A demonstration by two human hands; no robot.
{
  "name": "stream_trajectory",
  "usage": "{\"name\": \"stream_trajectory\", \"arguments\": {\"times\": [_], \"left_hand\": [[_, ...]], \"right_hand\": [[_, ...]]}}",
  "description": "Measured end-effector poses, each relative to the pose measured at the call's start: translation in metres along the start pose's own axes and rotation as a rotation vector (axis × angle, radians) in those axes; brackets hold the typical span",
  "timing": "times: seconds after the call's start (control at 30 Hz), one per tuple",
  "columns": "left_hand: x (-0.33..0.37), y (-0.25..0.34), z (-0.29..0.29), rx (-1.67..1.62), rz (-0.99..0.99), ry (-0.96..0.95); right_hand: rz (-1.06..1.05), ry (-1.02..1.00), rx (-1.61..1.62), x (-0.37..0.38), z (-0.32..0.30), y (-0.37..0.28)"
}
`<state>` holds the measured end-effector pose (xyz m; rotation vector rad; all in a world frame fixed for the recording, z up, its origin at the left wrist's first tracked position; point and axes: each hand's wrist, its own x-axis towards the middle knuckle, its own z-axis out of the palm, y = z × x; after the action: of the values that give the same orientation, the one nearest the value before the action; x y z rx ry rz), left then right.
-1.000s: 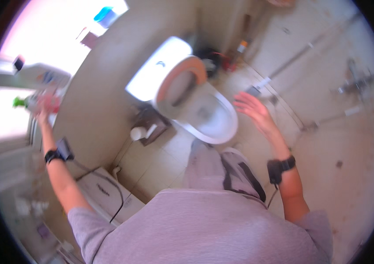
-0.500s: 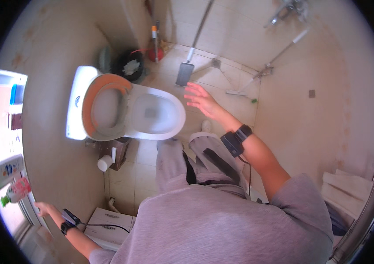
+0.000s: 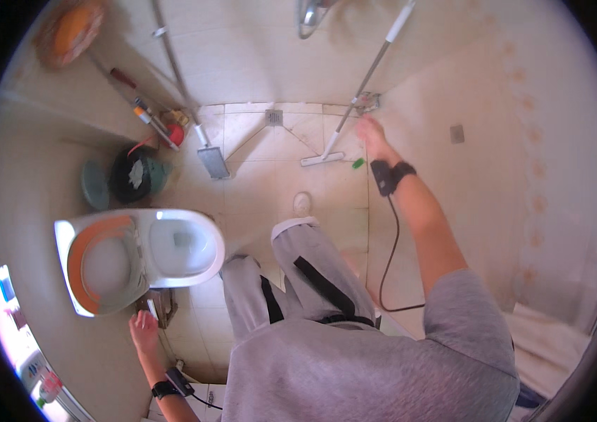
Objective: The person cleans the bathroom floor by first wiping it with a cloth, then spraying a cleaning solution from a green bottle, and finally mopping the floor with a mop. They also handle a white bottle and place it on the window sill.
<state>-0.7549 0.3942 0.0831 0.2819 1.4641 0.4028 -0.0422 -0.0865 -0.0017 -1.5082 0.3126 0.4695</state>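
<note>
My right hand [image 3: 374,135] reaches forward, slightly blurred, with its fingers stretched out and nothing seen in them. It is nearest to a floor squeegee [image 3: 338,133], whose long grey pole leans against the far wall. A narrow white head on that squeegee rests on the tiles, left of the hand. My left hand [image 3: 144,332] hangs low at the left with loosely bent, parted fingers, holding nothing that I can see. Beside it are a small brown stand [image 3: 165,304] and the toilet [image 3: 184,276], its lid raised and its seat ring orange.
A flat mop [image 3: 213,162] leans on the far wall. Left of it are a black bin [image 3: 128,184], a plunger [image 3: 176,133] and a teal basin [image 3: 94,184]. A floor drain [image 3: 274,117] and a green piece [image 3: 358,163] are on the tiles. Bottles [image 3: 47,385] stand by the window.
My view has turned right and forward. My right hand has moved from near the flat mop toward the squeegee. My left hand has left the window ledge and its bottles.
</note>
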Motion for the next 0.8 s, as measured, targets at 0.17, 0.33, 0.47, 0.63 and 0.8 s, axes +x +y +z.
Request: {"name": "stream_trajectory", "arguments": {"times": [0.17, 0.33, 0.47, 0.63, 0.8], "left_hand": [[-0.057, -0.097, 0.238, 0.308, -0.11, -0.318], [-0.097, -0.157, 0.389, 0.709, 0.047, -0.48], [-0.111, -0.183, 0.45, 0.881, 0.1, -0.565], [-0.132, -0.186, 0.504, 0.979, 0.156, -0.677], [-0.162, -0.167, 0.539, 0.937, 0.296, -0.918]], "right_hand": [[-0.315, 0.088, -0.411, 0.121, -0.022, -0.094], [-0.414, 0.071, -0.486, 0.201, -0.004, -0.133], [-0.363, -0.01, -0.461, 0.217, -0.002, -0.12], [-0.504, -0.03, -0.619, 0.163, 0.009, -0.103], [-0.376, -0.286, -0.637, 0.069, 0.032, -0.086]]}}
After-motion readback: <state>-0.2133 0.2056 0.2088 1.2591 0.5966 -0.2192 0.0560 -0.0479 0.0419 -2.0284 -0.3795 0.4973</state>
